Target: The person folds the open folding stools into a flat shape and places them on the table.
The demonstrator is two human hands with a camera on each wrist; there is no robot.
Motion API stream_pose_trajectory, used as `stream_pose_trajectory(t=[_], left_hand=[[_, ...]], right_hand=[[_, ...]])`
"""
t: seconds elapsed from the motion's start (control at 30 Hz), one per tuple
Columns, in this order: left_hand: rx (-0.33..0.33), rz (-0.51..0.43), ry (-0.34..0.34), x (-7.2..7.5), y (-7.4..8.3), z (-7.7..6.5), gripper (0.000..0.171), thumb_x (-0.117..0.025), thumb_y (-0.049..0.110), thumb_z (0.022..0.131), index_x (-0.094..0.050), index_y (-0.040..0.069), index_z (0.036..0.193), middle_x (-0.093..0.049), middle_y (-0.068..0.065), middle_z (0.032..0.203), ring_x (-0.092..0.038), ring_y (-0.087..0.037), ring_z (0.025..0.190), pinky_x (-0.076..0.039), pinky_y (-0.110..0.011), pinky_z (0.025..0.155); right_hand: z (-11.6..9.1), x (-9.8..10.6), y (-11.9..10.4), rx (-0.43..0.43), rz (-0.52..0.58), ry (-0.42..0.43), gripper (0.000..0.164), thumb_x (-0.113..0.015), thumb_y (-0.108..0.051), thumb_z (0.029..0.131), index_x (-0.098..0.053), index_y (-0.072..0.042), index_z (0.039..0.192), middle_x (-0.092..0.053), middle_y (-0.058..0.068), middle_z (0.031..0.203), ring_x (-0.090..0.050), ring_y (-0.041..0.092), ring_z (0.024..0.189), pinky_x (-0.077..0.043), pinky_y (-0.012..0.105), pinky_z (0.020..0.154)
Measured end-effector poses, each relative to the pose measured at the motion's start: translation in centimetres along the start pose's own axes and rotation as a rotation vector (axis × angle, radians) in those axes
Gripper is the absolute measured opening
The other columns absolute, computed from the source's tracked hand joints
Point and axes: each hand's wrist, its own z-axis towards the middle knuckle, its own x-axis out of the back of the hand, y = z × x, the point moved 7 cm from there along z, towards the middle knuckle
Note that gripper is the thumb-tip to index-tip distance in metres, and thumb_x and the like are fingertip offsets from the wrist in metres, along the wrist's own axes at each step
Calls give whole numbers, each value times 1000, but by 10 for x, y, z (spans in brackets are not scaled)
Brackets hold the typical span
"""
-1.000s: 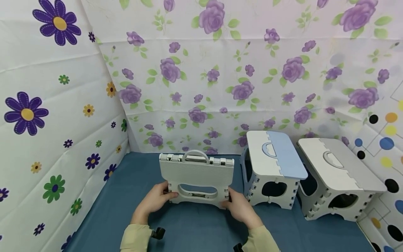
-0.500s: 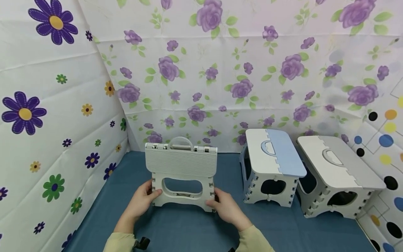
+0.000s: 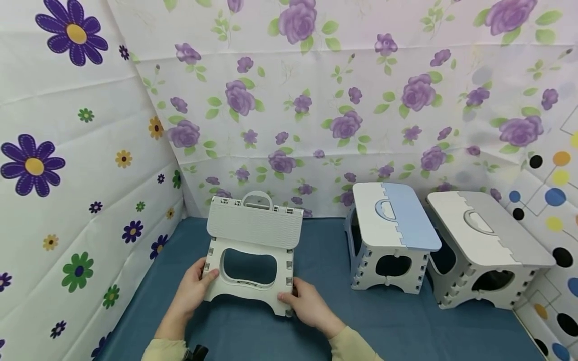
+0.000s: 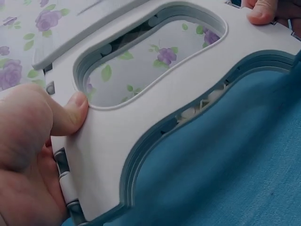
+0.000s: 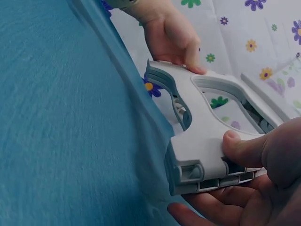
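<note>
A folded white and light-grey plastic step stool (image 3: 253, 225) is held tilted in front of me, its carry handle at the top and its legs toward me. My left hand (image 3: 189, 288) grips its left side edge, thumb on the front face beside the oval opening. At the opposite edge my right hand (image 3: 311, 306) holds the stool, thumb in front and fingers behind. The left wrist view shows the stool's leg panel (image 4: 155, 117) with the left thumb pressed on it. In the right wrist view, the right hand's fingers (image 5: 225, 202) wrap under the hinged edge.
To the right stand two unfolded step stools, one white and blue (image 3: 393, 215), one white and grey (image 3: 487, 228). Blue cloth (image 3: 244, 336) covers the table. Flowered sheets (image 3: 271, 100) hang behind and at the left; a dotted sheet (image 3: 557, 200) hangs at the right.
Both hands have moved the folded stool left and toward me. It has tilted, so more of its front face shows, and turned slightly clockwise. The two standing stools have not moved.
</note>
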Motion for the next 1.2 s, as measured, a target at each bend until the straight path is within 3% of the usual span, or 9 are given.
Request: stream_pose_trajectory(t=[0.2, 0.33, 0.57, 0.83, 1.03, 1.2], left_hand=[[62, 69, 39, 6, 3, 5, 43, -61, 16, 112, -54, -7, 147, -67, -21, 118, -63, -22, 90, -53, -32, 74], [127, 114, 50, 10, -3, 10, 49, -60, 22, 112, -51, -10, 149, -65, -26, 130, -63, -24, 97, -53, -33, 79], [213, 150, 53, 24, -14, 17, 61, -57, 25, 113, -40, -16, 156, -50, -36, 150, -58, -40, 122, -50, -51, 100], [271, 188, 37, 56, -32, 21, 68, -52, 30, 115, -32, -18, 158, -37, -41, 158, -47, -49, 135, -40, -62, 112], [319, 240, 9, 79, -48, 25, 74, -50, 34, 115, -25, -20, 159, -28, -43, 161, -36, -57, 144, -31, -67, 118], [372, 245, 6, 91, -55, 31, 77, -47, 37, 114, -20, -19, 160, -20, -44, 163, -25, -59, 150, -24, -67, 122]], right_hand=[[5, -9, 2, -63, 128, -15, 39, -69, -27, 107, -63, 2, 131, -69, 5, 93, -62, 17, 76, -51, 35, 66], [11, -15, 1, -86, 194, -15, 40, -68, -29, 108, -64, 5, 130, -72, 5, 92, -67, 17, 79, -56, 36, 67], [26, -33, 1, -134, 251, -27, 42, -67, -29, 109, -63, 6, 131, -74, 6, 93, -72, 16, 81, -60, 35, 68], [43, -61, -4, -164, 270, -66, 51, -76, -17, 102, -55, 7, 142, -74, 8, 98, -69, 18, 82, -58, 38, 70], [53, -84, -7, -183, 236, -101, 51, -83, -9, 95, -59, 2, 138, -71, 6, 92, -64, 17, 75, -55, 35, 67], [60, -92, -12, -184, 193, -81, 52, -84, -10, 94, -59, 1, 138, -65, 5, 87, -60, 16, 68, -50, 32, 63]])
